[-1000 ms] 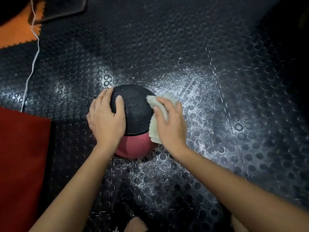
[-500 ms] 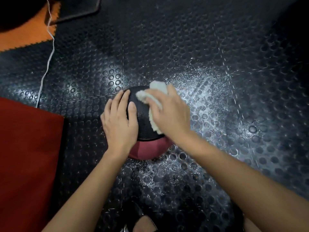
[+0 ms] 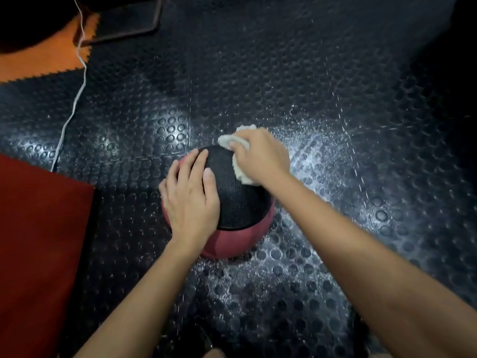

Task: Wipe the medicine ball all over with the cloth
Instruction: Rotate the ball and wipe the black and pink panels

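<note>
A black and red medicine ball (image 3: 237, 200) sits on the studded black rubber floor (image 3: 284, 73). My left hand (image 3: 191, 200) lies flat on its left side, fingers straight, steadying it. My right hand (image 3: 260, 156) grips a bunched off-white cloth (image 3: 240, 174) and presses it on the ball's far right top. Part of the cloth sticks out beyond my fingers at the far edge of the ball. The ball's right side is hidden under my right hand and forearm.
A red mat (image 3: 38, 249) lies at the left. An orange foam tile (image 3: 44, 55) and a dark flat object (image 3: 124, 19) are at the far left top. A thin white cord (image 3: 74, 99) runs across the floor. White specks dust the floor right of the ball.
My right hand has carried the cloth from the ball's right side up over its top to the far edge. The left hand stays on the ball's left side.
</note>
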### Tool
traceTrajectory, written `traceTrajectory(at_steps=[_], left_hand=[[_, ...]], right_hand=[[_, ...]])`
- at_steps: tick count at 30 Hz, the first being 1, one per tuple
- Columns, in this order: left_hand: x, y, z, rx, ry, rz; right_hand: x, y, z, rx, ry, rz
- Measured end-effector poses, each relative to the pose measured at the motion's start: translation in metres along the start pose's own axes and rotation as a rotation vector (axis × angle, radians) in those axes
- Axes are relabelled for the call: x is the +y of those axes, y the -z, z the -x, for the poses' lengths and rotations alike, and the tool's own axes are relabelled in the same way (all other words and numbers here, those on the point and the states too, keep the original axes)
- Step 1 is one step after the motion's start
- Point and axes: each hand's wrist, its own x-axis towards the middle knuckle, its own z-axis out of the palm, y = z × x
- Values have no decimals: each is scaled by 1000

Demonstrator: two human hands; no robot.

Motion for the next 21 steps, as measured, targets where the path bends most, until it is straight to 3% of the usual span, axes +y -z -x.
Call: traceTrajectory(at_steps=[5,8,12,16,18,21], left_hand=[[-6,4,-3,-2,-2,31],[-6,5,8,-7,-22,39],[-1,4,11,9,-23,27],[1,3,-3,-7,-8,25],[-5,4,0,-6,-18,35],[-11,6,9,4,-33,75]], right_hand=[[-3,5,57,71,218,27],[7,5,24,-11,91,42],[26,5,-9,-162,-201,-253],[10,3,25,25,69,57],[6,4,35,43,165,62],[22,0,15,-27,-24,-106]])
